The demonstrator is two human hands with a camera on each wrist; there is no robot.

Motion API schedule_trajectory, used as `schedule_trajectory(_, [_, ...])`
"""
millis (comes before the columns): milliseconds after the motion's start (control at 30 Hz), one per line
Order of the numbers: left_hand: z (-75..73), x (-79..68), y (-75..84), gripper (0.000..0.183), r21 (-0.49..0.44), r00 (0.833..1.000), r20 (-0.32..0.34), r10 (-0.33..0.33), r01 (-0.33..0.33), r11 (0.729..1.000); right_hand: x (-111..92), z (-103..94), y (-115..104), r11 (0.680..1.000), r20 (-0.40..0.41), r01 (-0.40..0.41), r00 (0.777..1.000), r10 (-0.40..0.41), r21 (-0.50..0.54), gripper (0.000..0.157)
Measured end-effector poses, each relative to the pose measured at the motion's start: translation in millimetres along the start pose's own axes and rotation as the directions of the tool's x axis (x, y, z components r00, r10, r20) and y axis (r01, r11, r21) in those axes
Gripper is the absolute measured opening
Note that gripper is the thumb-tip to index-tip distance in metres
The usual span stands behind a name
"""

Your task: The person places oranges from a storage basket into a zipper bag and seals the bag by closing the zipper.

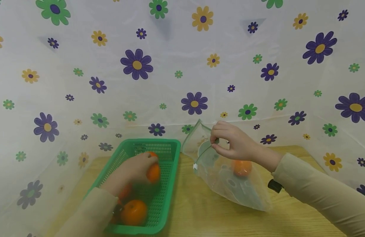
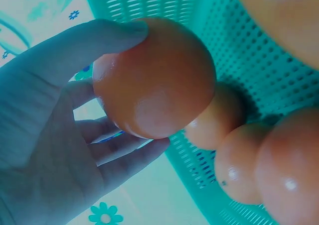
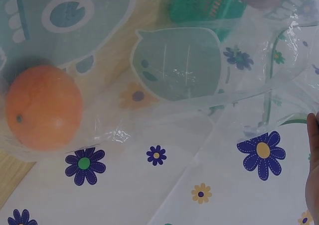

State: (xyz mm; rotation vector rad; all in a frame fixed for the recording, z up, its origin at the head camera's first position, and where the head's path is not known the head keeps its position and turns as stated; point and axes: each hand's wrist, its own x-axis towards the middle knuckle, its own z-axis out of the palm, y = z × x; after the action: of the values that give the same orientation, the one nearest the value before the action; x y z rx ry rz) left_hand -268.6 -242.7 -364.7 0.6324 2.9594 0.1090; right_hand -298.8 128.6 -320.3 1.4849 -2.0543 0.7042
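Over the far part of the green basket (image 1: 167,184), my left hand (image 1: 135,169) holds an orange (image 1: 153,172), its thumb and fingers curved round the fruit in the left wrist view. Several more oranges (image 1: 134,212) lie in the basket's near end. My right hand (image 1: 234,141) pinches the rim of a clear zip bag (image 1: 221,184) between thumb and fingers. The bag's mouth stands apart toward the basket, with a slider at its lower corner. Inside the bag rests one orange (image 3: 44,108); printed cartoon shapes show on the plastic.
Basket and bag are side by side on a light wooden table (image 1: 197,214). A white sheet (image 1: 170,65) with purple, green and yellow flowers hangs behind and at both sides. A small black object (image 1: 275,186) sits under the right wrist.
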Motion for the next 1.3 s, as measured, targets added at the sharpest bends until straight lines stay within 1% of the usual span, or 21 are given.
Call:
schedule_trajectory(133, [-10.9,-0.4,2.1,0.073,0.011,1.0,-0.001,-0.004,0.004,1.0,0,0.9,1,1.0,-0.011,0.005,1.0,-0.005,0.003,0.012])
schedule_trajectory(333, [-24.3,-2.5,9.2,0.07,0.037,1.0,-0.011,0.013,-0.013,0.999,0,1.8,2,1.0,-0.008,0.012,1.0,-0.012,0.002,0.013])
schedule_trajectory(633, [-35.5,-4.6,18.2,0.068,0.098,0.996,-0.055,0.063,-0.058,0.994,1,2.6,1,1.0,-0.001,0.016,1.0,-0.016,-0.002,0.014])
schedule_trajectory(867, [-43.3,-5.9,25.3,0.067,0.115,0.991,-0.078,0.106,-0.097,0.989,1,3.2,1,1.0,-0.001,0.012,1.0,-0.012,0.002,0.013])
schedule_trajectory(1100, [-53.7,-6.3,34.6,0.066,0.118,0.992,-0.067,0.106,-0.098,0.988,0,4.4,0,1.0,0.0,0.011,1.0,-0.011,0.001,0.013])
schedule_trajectory(1300, [-61.4,-7.4,40.6,0.066,0.131,0.99,-0.087,0.109,-0.097,0.987,2,4.2,-1,1.0,0.004,0.004,1.0,-0.004,-0.002,0.013])
